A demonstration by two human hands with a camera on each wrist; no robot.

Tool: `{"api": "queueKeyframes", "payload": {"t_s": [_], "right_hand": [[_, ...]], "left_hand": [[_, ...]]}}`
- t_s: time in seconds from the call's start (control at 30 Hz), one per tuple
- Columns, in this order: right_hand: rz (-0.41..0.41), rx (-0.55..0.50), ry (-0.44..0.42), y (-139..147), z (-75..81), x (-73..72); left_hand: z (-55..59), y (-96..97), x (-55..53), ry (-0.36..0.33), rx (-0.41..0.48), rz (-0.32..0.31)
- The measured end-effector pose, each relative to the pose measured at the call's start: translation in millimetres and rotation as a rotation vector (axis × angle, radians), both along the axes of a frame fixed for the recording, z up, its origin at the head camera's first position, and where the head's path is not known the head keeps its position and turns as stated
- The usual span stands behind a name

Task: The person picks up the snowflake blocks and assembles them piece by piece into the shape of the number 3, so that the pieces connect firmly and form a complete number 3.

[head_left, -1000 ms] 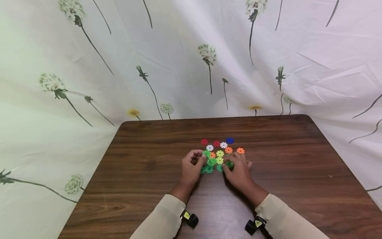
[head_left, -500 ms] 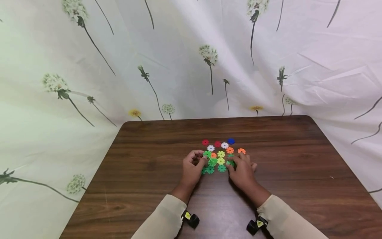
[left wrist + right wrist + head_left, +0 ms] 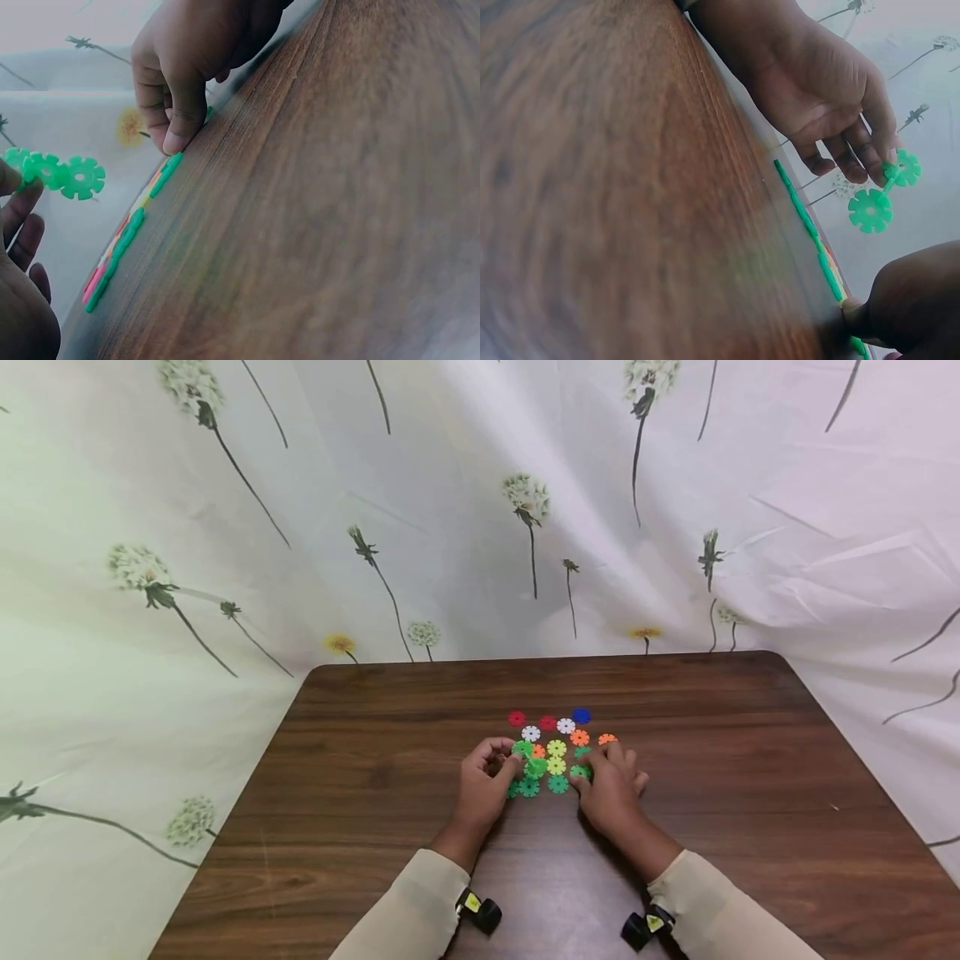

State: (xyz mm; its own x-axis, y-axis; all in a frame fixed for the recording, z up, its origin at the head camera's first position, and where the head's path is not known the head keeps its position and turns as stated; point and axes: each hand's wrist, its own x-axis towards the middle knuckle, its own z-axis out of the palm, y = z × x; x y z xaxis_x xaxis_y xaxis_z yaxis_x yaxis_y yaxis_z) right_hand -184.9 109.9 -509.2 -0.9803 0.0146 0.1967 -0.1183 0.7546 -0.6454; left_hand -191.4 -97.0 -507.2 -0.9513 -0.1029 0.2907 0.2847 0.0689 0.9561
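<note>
My left hand (image 3: 480,785) pinches a short chain of joined bright green notched snowflake discs (image 3: 79,178) between thumb and fingertip, raised above the table. These discs (image 3: 871,211) also show in the right wrist view, one standing at an angle to another. My right hand (image 3: 611,785) is low at the right of the loose pieces, its thumb and forefinger at the edges of a green snowflake disc (image 3: 579,771) flat on the tabletop. In the left wrist view the right hand's fingertips (image 3: 174,142) reach down to that disc, partly hiding it.
Loose discs lie flat between and beyond the hands: yellow (image 3: 557,748), white (image 3: 566,726), orange (image 3: 580,737), red (image 3: 517,717), blue (image 3: 581,716) and darker green (image 3: 557,784). The brown wooden table (image 3: 375,735) meets a flower-printed cloth (image 3: 450,527) behind.
My right hand has shifted slightly right, from beside the yellow discs to the green disc at the right. The left hand stays in place, still pinching the green chain.
</note>
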Motion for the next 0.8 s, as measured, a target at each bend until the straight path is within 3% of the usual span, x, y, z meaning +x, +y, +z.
{"api": "queueKeyframes", "payload": {"t_s": [0.23,0.8], "right_hand": [[-0.001,0.005,0.014,2.2,-2.0,0.4],[-0.006,0.029,-0.049,1.9,3.3,-0.8]], "left_hand": [[-3.0,0.6,1.1,-0.006,0.006,0.003],[-0.5,-0.5,1.6,-0.008,-0.012,-0.016]]}}
